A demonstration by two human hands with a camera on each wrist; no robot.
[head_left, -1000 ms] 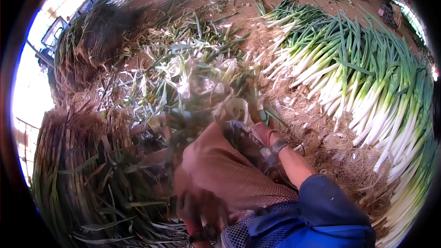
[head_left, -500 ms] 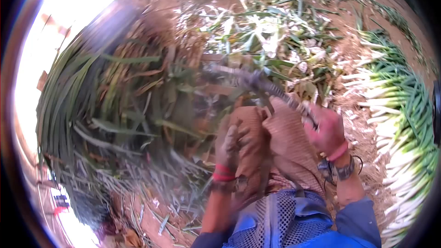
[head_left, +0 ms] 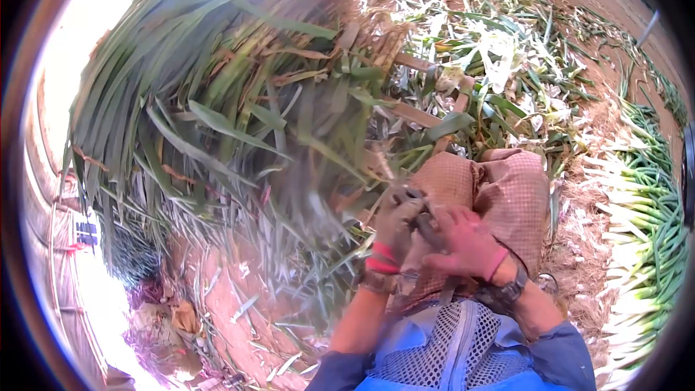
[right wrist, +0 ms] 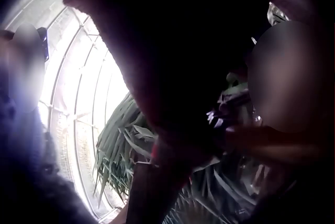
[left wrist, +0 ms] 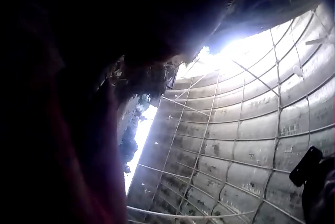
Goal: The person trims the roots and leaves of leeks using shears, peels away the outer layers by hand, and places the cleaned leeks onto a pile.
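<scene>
In the head view both gloved hands meet over the lap, close in front of the chest. The left hand (head_left: pixel 398 221), in a greyish glove with a red wrist band, has its fingers bent toward the other hand. Fingers of the right hand (head_left: pixel 467 242), in a reddish glove, lie against the left hand's side. A small dark grey piece (head_left: pixel 428 229) shows between the two; I cannot tell what they hold. Just beyond the left hand is a large heap of untrimmed leeks (head_left: pixel 217 116), its leaves blurred nearest the hands. Both wrist views are mostly dark.
Wooden slats (head_left: pixel 413 112) stand before the knees, amid stripped leaves (head_left: pixel 499 58). Cleaned leeks (head_left: pixel 641 246) lie in a row at the right, roots (head_left: pixel 583 224) toward the person. A ribbed greenhouse wall (left wrist: pixel 235 130) curves up in the left wrist view.
The view has swung left. Half a second ago the right hand gripped a long grey rod-like thing, away from the left hand; now the hands are together and that thing no longer shows clearly.
</scene>
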